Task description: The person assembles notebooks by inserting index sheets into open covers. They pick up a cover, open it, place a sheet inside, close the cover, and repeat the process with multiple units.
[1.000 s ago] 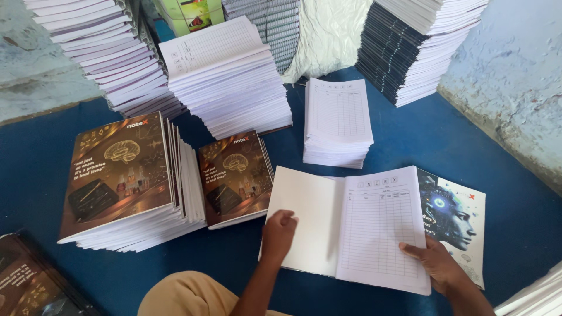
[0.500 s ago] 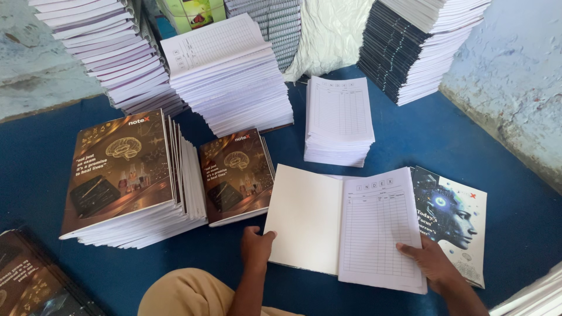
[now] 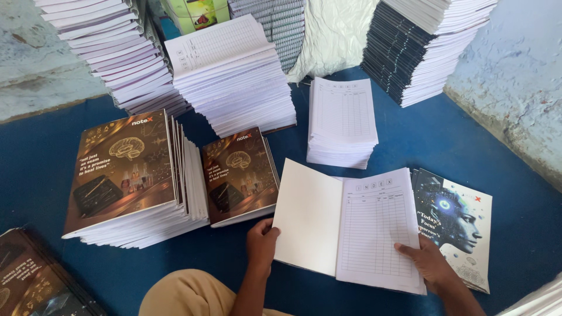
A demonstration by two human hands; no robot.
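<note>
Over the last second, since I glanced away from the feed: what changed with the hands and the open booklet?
The left hand slid off the blank left page, drew back toward the body, and now grips the near left edge of the open booklet. The right hand stayed pressed on the lined page's lower right corner. The booklet stayed open on the blue surface; the stacks with brown covers did not move.
</note>
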